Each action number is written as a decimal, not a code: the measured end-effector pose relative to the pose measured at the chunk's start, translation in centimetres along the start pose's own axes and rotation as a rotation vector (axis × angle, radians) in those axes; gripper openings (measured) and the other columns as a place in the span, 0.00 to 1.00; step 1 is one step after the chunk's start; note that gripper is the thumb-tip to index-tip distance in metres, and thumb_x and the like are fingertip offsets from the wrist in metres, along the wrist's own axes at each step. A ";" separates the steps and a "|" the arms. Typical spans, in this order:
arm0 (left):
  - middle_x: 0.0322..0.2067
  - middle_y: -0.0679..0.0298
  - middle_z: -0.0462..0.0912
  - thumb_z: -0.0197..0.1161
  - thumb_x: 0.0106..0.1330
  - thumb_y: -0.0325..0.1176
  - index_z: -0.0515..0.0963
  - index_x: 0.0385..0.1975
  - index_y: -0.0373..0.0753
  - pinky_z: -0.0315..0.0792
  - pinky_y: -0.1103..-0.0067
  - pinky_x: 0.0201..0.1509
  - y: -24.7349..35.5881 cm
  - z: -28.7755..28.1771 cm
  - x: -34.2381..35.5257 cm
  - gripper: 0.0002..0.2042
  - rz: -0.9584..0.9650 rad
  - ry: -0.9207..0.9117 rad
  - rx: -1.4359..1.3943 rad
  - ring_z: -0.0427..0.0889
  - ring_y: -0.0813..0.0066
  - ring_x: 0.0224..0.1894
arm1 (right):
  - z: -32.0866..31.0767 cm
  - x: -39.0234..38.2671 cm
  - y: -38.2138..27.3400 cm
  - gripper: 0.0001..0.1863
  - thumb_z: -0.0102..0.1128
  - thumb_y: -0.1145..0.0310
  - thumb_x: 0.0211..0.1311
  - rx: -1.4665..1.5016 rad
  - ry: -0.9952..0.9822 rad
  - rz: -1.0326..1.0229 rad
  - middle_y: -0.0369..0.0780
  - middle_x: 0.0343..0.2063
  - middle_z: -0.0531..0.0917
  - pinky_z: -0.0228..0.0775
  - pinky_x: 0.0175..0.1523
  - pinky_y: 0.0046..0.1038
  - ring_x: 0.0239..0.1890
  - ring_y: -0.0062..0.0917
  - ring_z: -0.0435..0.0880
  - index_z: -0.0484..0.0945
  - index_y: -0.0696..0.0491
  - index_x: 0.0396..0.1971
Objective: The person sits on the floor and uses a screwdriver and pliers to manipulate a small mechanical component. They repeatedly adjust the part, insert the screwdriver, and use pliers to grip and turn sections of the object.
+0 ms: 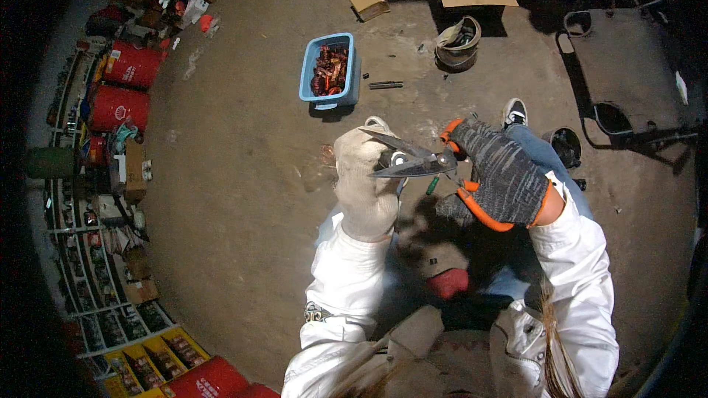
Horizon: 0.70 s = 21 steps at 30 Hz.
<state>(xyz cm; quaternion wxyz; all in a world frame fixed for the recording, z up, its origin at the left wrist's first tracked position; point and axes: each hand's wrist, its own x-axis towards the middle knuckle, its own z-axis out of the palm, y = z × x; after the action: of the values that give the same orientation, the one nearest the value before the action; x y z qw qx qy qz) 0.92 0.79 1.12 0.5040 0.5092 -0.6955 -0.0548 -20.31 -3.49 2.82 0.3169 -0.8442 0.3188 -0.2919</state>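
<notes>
Plainly, I see the shears (440, 163) raised over the lap, blades parted in a V with a dark round part (397, 158) between them; whether they touch it, I can't tell. My right hand (507, 173), in a grey glove, grips the orange handles, which stand spread. My left hand (364, 184), gloved in cream, is closed around the round part. Farther out on the floor (243, 140), I have a blue tub (355, 77) of coppery pieces (330, 70), then a bucket (457, 63) to its right.
</notes>
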 end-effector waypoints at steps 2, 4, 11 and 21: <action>0.37 0.56 0.75 0.55 0.68 0.46 0.72 0.38 0.35 0.69 0.68 0.51 -0.2 0.1 -0.1 0.17 0.031 0.019 -0.080 0.75 0.60 0.44 | 0.4 -0.2 -0.2 0.32 0.71 0.66 0.46 0.035 -0.035 -0.011 0.51 0.44 0.79 0.73 0.52 0.36 0.46 0.44 0.80 0.71 0.59 0.53; 0.36 0.57 0.75 0.62 0.63 0.39 0.72 0.37 0.35 0.70 0.65 0.50 -0.5 -0.2 -0.2 0.13 0.090 -0.007 -0.015 0.75 0.58 0.43 | 0.7 -0.5 -0.4 0.32 0.70 0.67 0.46 0.067 -0.090 0.007 0.52 0.44 0.79 0.72 0.52 0.36 0.46 0.44 0.80 0.71 0.59 0.54; 0.37 0.59 0.77 0.66 0.43 0.23 0.76 0.32 0.38 0.67 0.67 0.50 -1.1 -0.2 -0.7 0.14 0.150 0.057 -0.077 0.75 0.56 0.44 | 1.3 -0.7 -1.0 0.29 0.67 0.65 0.50 0.148 -0.154 0.059 0.52 0.45 0.78 0.70 0.53 0.37 0.48 0.46 0.78 0.71 0.58 0.53; 0.19 0.60 0.73 0.68 0.48 0.37 0.71 0.24 0.39 0.67 0.68 0.30 -0.9 -0.7 1.3 0.13 0.345 0.106 0.036 0.75 0.57 0.22 | 2.8 -0.8 -1.5 0.26 0.65 0.63 0.49 0.082 -0.171 0.140 0.53 0.37 0.80 0.74 0.44 0.39 0.40 0.47 0.80 0.71 0.57 0.49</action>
<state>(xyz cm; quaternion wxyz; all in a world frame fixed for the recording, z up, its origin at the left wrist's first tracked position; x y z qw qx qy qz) 2.07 -0.31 1.79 0.5329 0.3936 -0.7456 0.0718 -18.35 -1.05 1.94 0.3969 -0.8281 0.3364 -0.2089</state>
